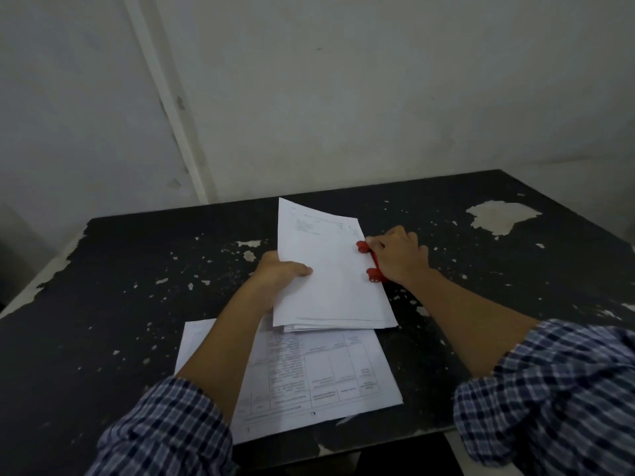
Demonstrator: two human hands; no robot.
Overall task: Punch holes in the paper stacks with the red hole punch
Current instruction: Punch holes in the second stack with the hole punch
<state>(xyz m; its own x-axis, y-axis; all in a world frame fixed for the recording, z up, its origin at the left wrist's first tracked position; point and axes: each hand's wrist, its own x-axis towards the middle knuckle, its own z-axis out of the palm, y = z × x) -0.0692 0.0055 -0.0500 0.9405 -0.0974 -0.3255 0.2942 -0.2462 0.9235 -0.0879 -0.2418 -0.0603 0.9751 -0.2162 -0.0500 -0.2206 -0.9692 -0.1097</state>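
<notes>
The head camera is looking forward and down over the black table (137, 269). It is sitting close above the table's near edge, facing the wall (378, 80) behind it.

chipped black table (137, 286), white wall (378, 80)

Most of the red hole punch (372, 266) is hidden under my right hand (398, 255) and the edge of the paper stack (330, 269) I hold; only two red lobes and a strip show beside that stack. My left hand (278, 273) has its fingers tucked out of sight behind the stack. The print on the sheet (309, 376) nearer me than the stack is too small to read, and my left forearm covers part of it.
</notes>
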